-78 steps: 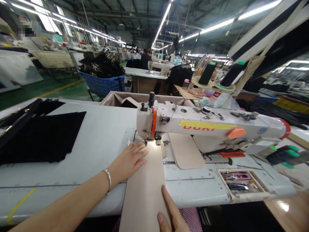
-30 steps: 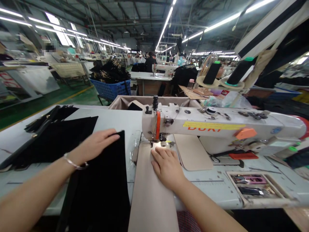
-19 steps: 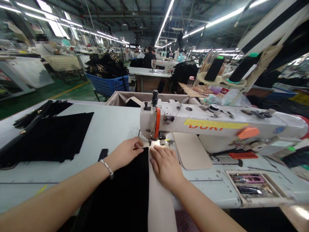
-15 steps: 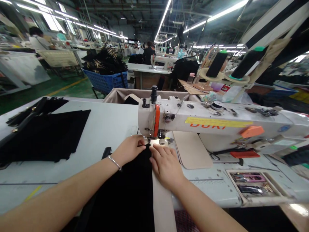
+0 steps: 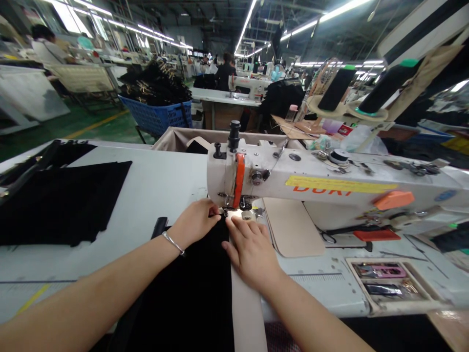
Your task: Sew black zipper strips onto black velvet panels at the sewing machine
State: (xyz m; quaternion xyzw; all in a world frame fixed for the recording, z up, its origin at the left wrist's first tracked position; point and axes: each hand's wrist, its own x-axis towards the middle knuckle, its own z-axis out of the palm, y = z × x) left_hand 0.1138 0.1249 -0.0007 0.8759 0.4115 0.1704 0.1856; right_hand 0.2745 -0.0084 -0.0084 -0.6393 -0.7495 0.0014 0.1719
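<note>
A long piece of black fabric [image 5: 194,293] runs from the front edge of the table up to the needle area of a white sewing machine [image 5: 271,171]. My left hand [image 5: 196,222], with a silver bangle at its wrist, pinches the fabric's far edge just left of the presser foot [image 5: 225,212]. My right hand [image 5: 252,252] lies flat, fingers stretched, over the fabric's right edge and a pale strip [image 5: 247,313] beneath. Its fingertips are close to the presser foot. The needle tip is too small to make out.
More black fabric pieces [image 5: 69,200] lie on the table at left. A recessed tray [image 5: 388,283] with small tools is at right, near black thread cones [image 5: 337,88]. Behind the machine stand a fabric-sided bin [image 5: 168,139] and a blue basket [image 5: 157,115] heaped with black pieces.
The camera view has shifted slightly. My right thumb is stretched a little further left over the fabric. My left hand keeps its pinch beside the presser foot.
</note>
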